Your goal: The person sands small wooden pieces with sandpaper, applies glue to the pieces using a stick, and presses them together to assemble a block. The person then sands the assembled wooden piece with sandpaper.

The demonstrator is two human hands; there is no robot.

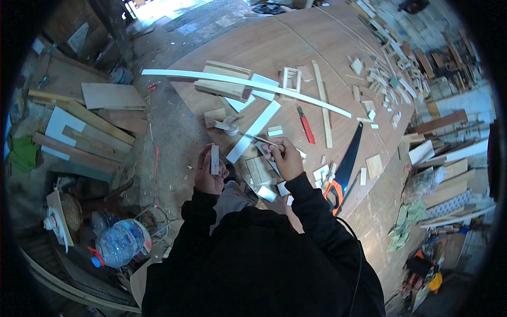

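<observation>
Beside the near left edge of the large wooden board, my left hand is closed around a small upright wood block. To its right, over the board, my right hand pinches a thin stick that points left; its exact kind is too small to make out. Under the stick's tip lies a white strip. A small round pot or roll sits just left of that strip. Wooden blocks and white offcuts lie below my right hand.
The large board carries a long white strip, a red utility knife, an orange-handled handsaw and a small wooden frame. Scraps crowd its right side. A large water bottle stands at lower left.
</observation>
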